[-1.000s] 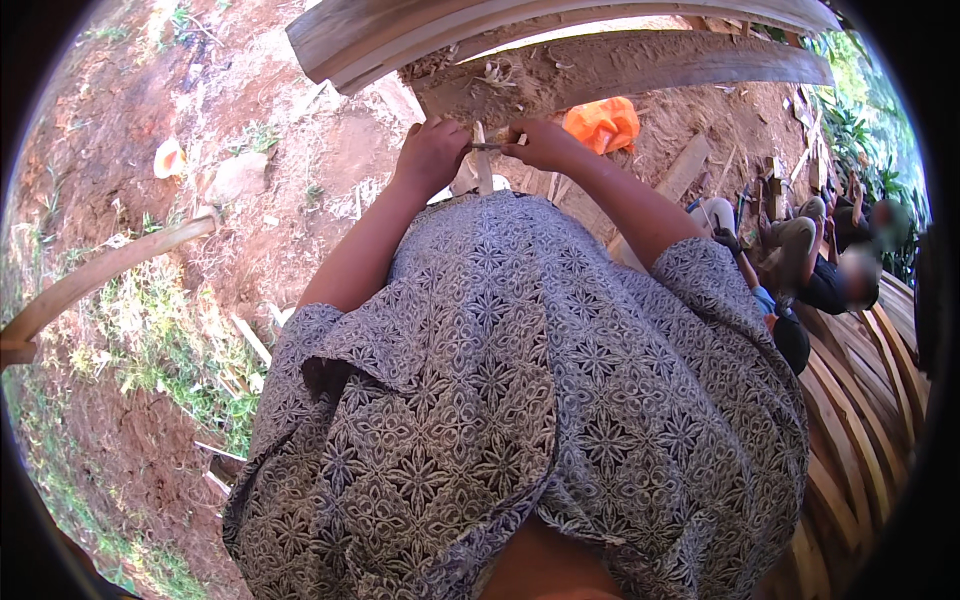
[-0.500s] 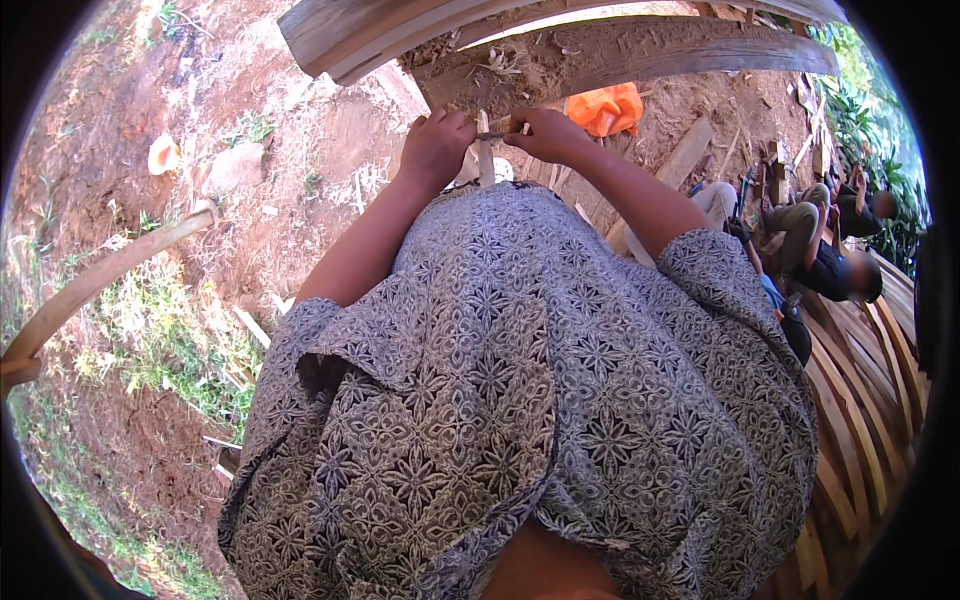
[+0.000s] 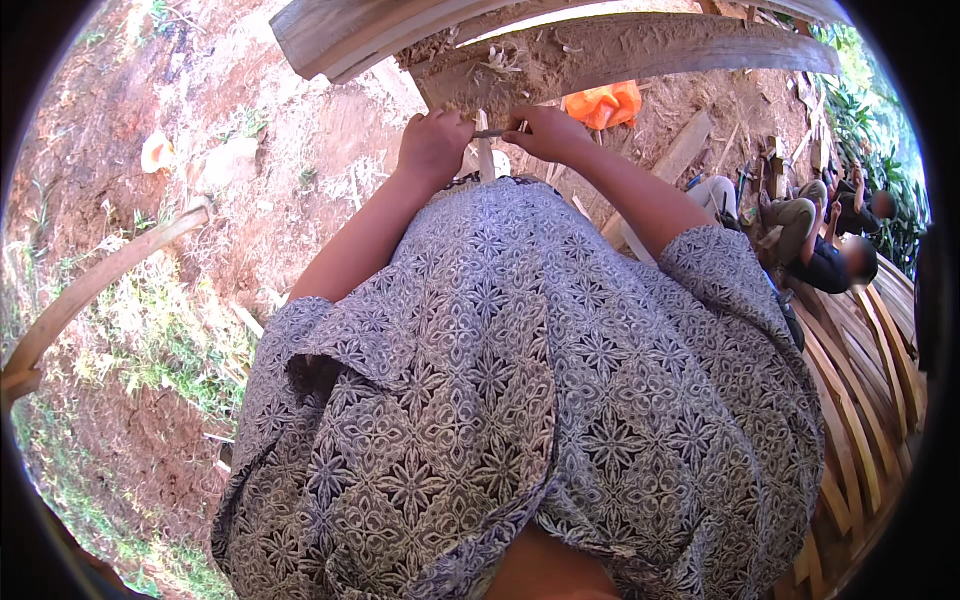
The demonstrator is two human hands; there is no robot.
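On my feed, the left hand [image 3: 436, 147] and right hand [image 3: 547, 135] curl closed around opposite ends of a thin dark bar [image 3: 489, 133], crossing a pale wood strip [image 3: 486, 162]. I judge the bar stiff, light, best held by both ends; the strip looks firm.

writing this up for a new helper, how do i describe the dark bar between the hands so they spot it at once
Find the patterned shirt filling the middle, then go up past its top edge to the left hand and right hand. Between them runs a thin bar. Unlike the pale wooden strip it crosses, it is dark and lies side to side.
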